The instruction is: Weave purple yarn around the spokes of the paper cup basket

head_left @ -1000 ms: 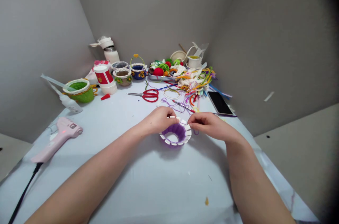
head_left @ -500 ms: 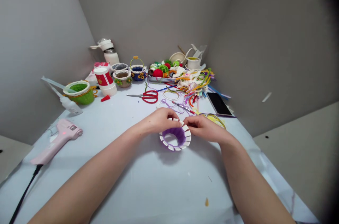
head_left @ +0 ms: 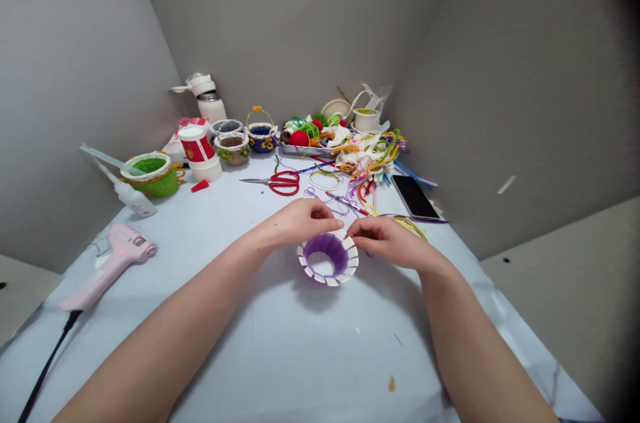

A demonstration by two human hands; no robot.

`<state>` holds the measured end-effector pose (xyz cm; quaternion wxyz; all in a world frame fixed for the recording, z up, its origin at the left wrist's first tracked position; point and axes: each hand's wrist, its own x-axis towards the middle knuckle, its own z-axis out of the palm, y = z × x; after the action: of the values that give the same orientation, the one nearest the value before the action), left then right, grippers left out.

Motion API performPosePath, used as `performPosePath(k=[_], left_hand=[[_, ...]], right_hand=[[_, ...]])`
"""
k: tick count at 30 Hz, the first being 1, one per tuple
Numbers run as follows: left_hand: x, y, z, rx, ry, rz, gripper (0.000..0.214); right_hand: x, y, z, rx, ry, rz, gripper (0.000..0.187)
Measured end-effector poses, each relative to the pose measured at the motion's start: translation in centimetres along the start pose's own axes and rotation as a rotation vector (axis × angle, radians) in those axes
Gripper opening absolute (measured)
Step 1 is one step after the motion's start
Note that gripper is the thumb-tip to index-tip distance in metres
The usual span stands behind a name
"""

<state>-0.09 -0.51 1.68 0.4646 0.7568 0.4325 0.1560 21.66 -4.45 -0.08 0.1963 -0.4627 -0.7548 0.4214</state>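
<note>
A white paper cup with its rim cut into strips folded outward sits in front of me, mouth towards me. Purple yarn lines its inner wall between the strips. My left hand curves over the cup's far left side, thumb at the rim, the other fingers partly hidden behind it. At the far right of the rim, my right hand is closed in a pinch. A bit of purple yarn shows under its fingers; the fingertips themselves are hard to make out.
Beyond the hands lie red-handled scissors, a pen and loose purple yarn. A phone lies right, near a heap of pipe cleaners. Leftward are a pink glue gun, a glue bottle and several small decorated baskets.
My left thumb has come up out of the cup's mouth to its rim. The cup has shifted slightly left, and my right hand keeps its pinch at the rim.
</note>
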Motion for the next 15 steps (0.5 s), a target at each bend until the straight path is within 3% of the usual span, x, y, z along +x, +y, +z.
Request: performPosePath(k=[4, 7, 15], left_hand=[[0.46, -0.29, 0.71, -0.038, -0.039, 0.054, 0.033], [0.57, -0.58, 0.96, -0.004, -0.045, 0.01, 0.029], [0.29, -0.39, 0.98, 0.03, -0.001, -0.042, 0.026]], right_hand=[[0.1, 0.12, 0.07, -0.026, -0.051, 0.011, 0.02], [-0.03, 0.24, -0.21, -0.022, -0.065, 0.028, 0.021], [-0.48, -0.27, 0.02, 0.083, 0.197, 0.032, 0.025]])
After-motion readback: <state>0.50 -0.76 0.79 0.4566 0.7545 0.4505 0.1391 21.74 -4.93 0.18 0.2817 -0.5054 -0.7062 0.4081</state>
